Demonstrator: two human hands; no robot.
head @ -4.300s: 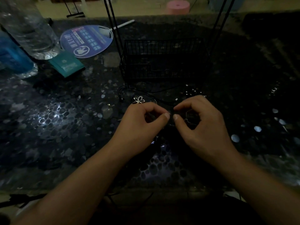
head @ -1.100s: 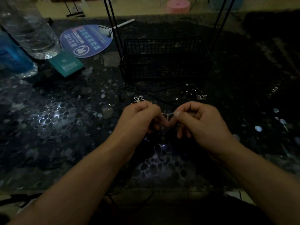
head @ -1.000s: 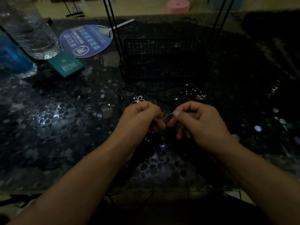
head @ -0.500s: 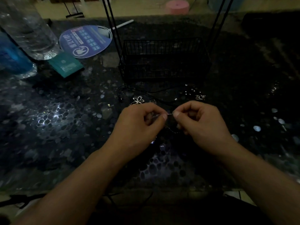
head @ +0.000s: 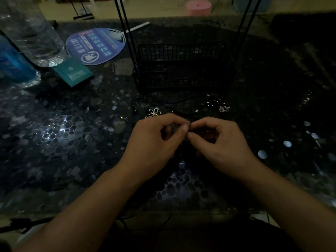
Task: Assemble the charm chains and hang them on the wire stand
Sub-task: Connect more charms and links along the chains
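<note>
My left hand (head: pixel 154 142) and my right hand (head: pixel 220 144) meet fingertip to fingertip over the dark table, both pinching a small charm chain piece (head: pixel 187 124) that is mostly hidden between the fingers. A silver flower charm (head: pixel 154 112) lies just beyond my left hand. A small square silver charm (head: pixel 224 108) lies further right. Thin black cords (head: pixel 163 103) trail across the table in front of the black wire stand's basket (head: pixel 183 66), whose thin uprights (head: pixel 125 24) rise out of view.
A clear plastic bottle (head: pixel 31 33) and a blue bottle (head: pixel 12 64) stand at the far left. A round blue fan (head: pixel 96 45) and a teal card (head: pixel 73 71) lie beside them. A pink round object (head: pixel 198 7) sits beyond the table.
My fingertips have closed together again; the short gap with the bit of chain stretched between the hands half a second ago is gone. The hands stay at the same spot.
</note>
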